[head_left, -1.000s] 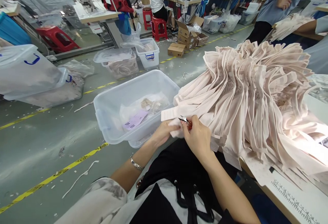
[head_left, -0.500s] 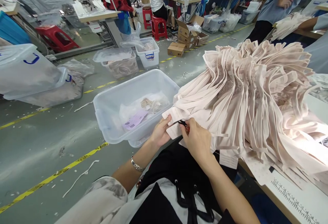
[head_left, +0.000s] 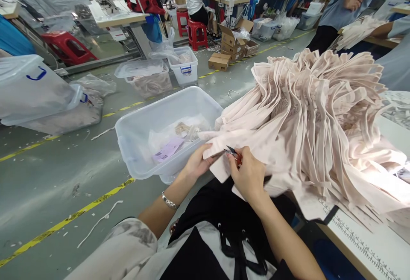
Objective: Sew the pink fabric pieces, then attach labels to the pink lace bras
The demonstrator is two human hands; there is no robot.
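My left hand [head_left: 198, 161] pinches the end of a pale pink fabric piece [head_left: 221, 170] between thumb and fingers. In my right hand [head_left: 248, 171] is a small pair of thread snips [head_left: 235, 153] with dark blades and a reddish handle; the blades point left, over the fabric close to my left fingertips. The held piece joins a large heap of pale pink garments [head_left: 307, 113] with straps and lace, piled on the table at my right. My right palm hides most of the snips' handle.
A translucent plastic bin [head_left: 134, 160], with a purple label [head_left: 169, 148] and plastic bags inside, stands just beyond my left hand. The white table [head_left: 368, 246] has ruler markings. Lidded bins [head_left: 35, 88] are at left; a person [head_left: 342, 7] stands at far right.
The snips have lifted slightly and turned, with their blades now clear of the edge in my left hand. The held fabric has shifted, and straps near my right hand have moved.
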